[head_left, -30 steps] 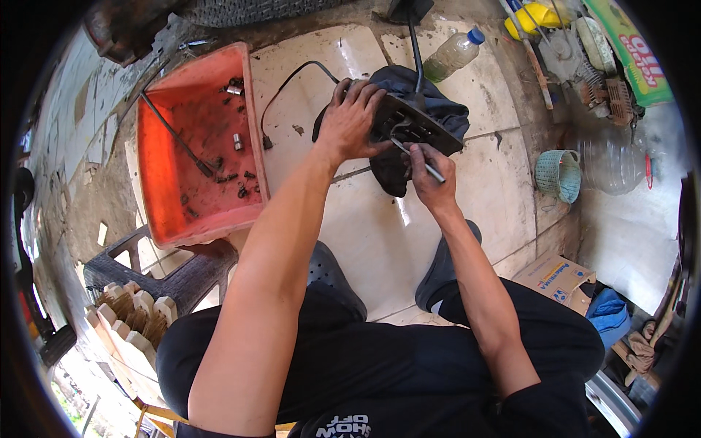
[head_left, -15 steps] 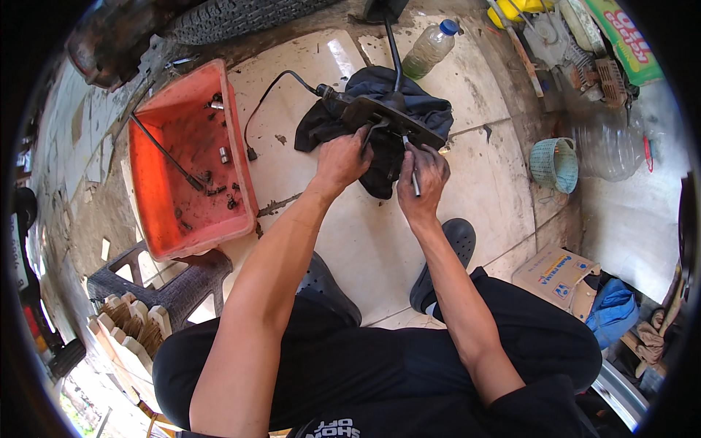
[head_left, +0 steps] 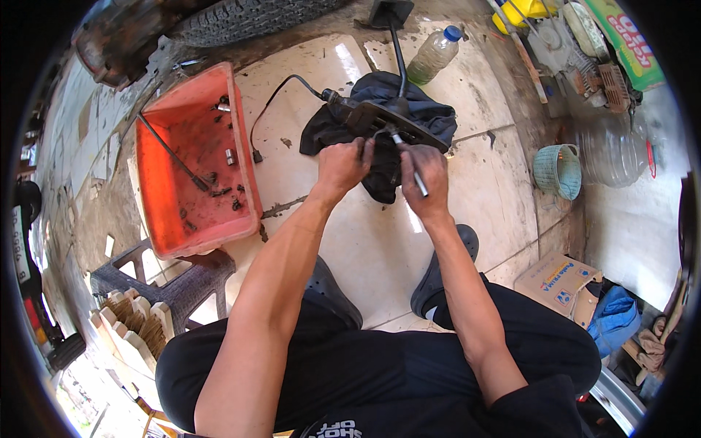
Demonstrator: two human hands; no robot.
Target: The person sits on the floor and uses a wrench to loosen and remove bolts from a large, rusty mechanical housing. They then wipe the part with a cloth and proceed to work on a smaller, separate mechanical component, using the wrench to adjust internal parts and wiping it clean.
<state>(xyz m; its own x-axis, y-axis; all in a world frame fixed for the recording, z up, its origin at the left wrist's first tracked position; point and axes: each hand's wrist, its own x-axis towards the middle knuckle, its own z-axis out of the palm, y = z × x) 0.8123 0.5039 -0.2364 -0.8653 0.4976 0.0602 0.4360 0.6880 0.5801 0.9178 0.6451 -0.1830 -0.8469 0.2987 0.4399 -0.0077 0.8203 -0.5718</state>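
Observation:
A black metal part [head_left: 405,125] with a flat slotted plate lies on a dark cloth [head_left: 318,130] on the tiled floor. A long stalk [head_left: 399,55] rises from it to a square pad, and a cable runs off its left side. My right hand [head_left: 427,179] is closed round a slim silver rod-shaped tool [head_left: 420,182]; the tool's upper end meets the plate's near side. Beside it, my left hand [head_left: 343,165] is closed at the plate's near left edge. A dark curved piece shows by its fingertips, but what they grip is hidden.
At the left, a red plastic tray [head_left: 252,190] holds sockets, small parts and a long-handled tool. A capped bottle [head_left: 434,55] stands behind the cloth. A pale green basket [head_left: 557,171] and a cardboard box [head_left: 558,287] are at the right; a tyre [head_left: 248,22] lies beyond.
The silver tool and my right hand have shifted slightly, with the tool's upper end swinging left along the plate. My left hand has moved slightly, and its fingers sit lower against the part.

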